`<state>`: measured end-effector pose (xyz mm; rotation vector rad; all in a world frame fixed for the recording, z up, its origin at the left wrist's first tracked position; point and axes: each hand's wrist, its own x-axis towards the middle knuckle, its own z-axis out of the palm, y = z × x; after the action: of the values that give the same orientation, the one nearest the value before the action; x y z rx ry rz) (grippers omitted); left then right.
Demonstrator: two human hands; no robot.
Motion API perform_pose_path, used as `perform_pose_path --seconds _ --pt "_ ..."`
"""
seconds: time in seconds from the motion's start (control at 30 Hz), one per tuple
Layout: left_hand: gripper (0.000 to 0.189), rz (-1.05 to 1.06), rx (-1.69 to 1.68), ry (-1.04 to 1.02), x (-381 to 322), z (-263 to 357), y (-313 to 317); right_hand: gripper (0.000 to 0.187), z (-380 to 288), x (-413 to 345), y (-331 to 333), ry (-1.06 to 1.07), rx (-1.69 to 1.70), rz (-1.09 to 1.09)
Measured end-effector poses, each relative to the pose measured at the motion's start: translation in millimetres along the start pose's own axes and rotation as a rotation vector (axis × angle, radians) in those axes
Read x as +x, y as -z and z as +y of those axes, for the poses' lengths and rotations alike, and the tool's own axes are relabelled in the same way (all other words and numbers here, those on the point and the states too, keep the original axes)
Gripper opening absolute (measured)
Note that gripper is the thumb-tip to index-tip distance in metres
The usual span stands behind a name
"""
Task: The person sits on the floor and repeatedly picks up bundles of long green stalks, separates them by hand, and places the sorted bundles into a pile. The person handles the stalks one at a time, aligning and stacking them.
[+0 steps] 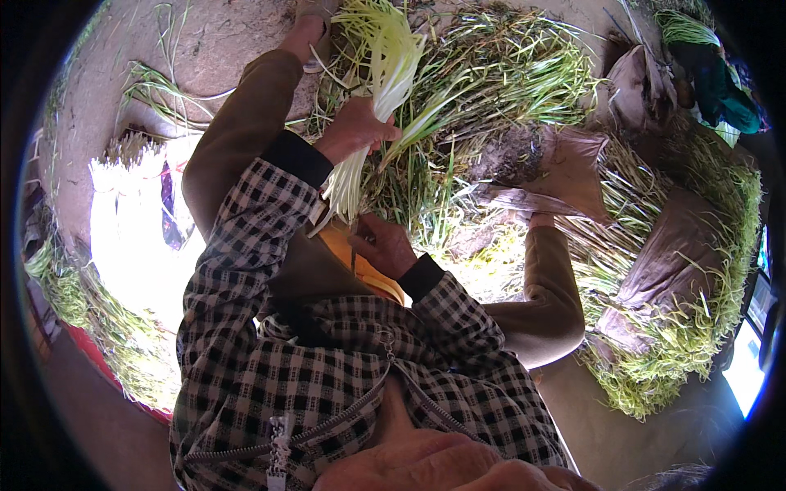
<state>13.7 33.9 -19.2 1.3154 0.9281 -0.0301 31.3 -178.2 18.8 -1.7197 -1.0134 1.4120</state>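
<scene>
A bunch of long pale stalks with yellow-green leaves (393,67), perhaps garlic chives, is held upright in the closed fingers of my left hand (359,129). Its white lower ends hang below that hand, above my lap. My right hand (387,245) is just below those ends, thumb and fingers pinched around a thin, dark, narrow thing (353,258) whose kind I cannot tell. Something orange (356,261) lies under my right hand, between my legs. Whether the right fingers touch the stalks is unclear.
A heap of loose green and brown stalks (509,67) lies on the ground ahead. Pale bundled stalks (120,202) stand at the left, overexposed. Large stalk piles with a brown cloth (669,245) are at the right. Loose leaves (153,89) lie front left. Another person's dark green sleeve (727,101) shows far right.
</scene>
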Motion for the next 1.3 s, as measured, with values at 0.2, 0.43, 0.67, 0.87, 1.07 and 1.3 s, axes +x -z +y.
perform_pose_path --seconds 0.2,0.43,0.67,0.87,1.07,1.3 --pt "0.023 -0.051 0.132 -0.002 -1 6 -1 0.02 -2 0 -7 0.124 -0.098 0.05" --pt "0.022 -0.054 0.195 -0.007 4 9 -7 0.018 -4 5 -3 0.129 -0.205 0.028" --pt "0.019 0.032 -0.027 -0.057 9 2 -7 0.018 30 15 18 -0.08 -0.066 -0.098" --pt "0.02 0.048 -0.024 -0.046 8 1 -15 0.016 73 60 37 0.066 0.269 0.364" --pt "0.019 0.07 0.009 -0.017 4 5 -17 0.013 34 85 43 -0.126 0.877 0.513" --pt "0.019 0.18 0.174 -0.052 4 1 -22 0.012 33 85 38 -0.154 0.989 0.597"
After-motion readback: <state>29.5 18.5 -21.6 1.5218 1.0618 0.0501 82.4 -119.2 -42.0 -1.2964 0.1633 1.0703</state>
